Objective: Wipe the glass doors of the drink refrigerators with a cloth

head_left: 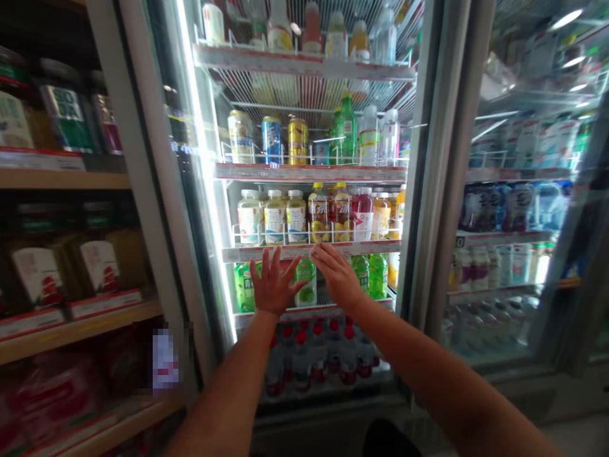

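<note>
Both my hands reach forward at the lit drinks cooler, in front of its lower shelves. My left hand (273, 285) has its fingers spread, with a green bottle (307, 289) partly behind its thumb. To the right, my right hand (337, 273) is stretched out with its fingers close together and pointing up and left, just below the yellow-capped tea bottles (318, 214). No object shows in either hand. Whether my hands touch glass or a shelf edge I cannot tell. More green bottles (378, 276) stand behind the right wrist, some hidden by it.
White-capped bottles (275, 219) line the shelf above my left hand. Cans (298, 141) stand higher up. Red-capped bottles (301, 360) fill the bottom. Wooden shelves (80, 324) with bottles flank the left; another glass-fronted cooler (509, 238) is at right. A metal frame (442, 178) separates the coolers.
</note>
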`<state>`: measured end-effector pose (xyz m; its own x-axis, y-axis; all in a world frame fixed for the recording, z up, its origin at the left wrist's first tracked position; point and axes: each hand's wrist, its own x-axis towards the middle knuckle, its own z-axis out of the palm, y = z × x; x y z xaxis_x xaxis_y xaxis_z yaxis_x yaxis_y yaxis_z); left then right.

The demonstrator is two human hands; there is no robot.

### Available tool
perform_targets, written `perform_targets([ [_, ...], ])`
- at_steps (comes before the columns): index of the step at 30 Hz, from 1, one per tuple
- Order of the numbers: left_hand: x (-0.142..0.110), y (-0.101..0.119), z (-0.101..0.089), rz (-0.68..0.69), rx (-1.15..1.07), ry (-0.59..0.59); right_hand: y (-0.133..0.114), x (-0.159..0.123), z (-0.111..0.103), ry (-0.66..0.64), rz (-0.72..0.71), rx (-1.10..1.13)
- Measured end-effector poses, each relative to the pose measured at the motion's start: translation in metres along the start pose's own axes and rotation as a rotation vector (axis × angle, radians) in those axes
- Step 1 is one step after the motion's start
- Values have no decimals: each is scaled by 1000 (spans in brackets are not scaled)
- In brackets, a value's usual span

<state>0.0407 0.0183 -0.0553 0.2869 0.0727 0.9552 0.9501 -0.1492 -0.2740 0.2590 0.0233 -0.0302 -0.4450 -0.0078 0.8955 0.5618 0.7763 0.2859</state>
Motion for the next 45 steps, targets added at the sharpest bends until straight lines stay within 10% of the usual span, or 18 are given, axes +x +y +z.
perform_targets([
  [6, -1, 0, -1, 8, -7, 6, -8, -13, -1, -167, -180, -12],
  [12, -1, 0, -2, -4, 15, -18, 4, -28, -11, -6, 21, -45],
  [17, 0, 0, -3, 11, 14, -5, -7, -56, -10, -204, -174, -30],
  [24, -1, 0, -1, -41, -51, -42, 2, -27, -8, 9, 47, -78],
  [30, -2, 0, -1, -28, 14, -35, -9, -21, -1, -138, -116, -18],
  [35, 0, 1, -2, -1, 37, -6, -2, 2, -4, 41, 102, -100],
  [41, 0, 2, -2, 13, 13, 20, -15, -4, 2, -109, -122, -38],
  [45, 1, 1, -5, 25, 0, 7, -2, 13, -6, 47, 36, -89],
])
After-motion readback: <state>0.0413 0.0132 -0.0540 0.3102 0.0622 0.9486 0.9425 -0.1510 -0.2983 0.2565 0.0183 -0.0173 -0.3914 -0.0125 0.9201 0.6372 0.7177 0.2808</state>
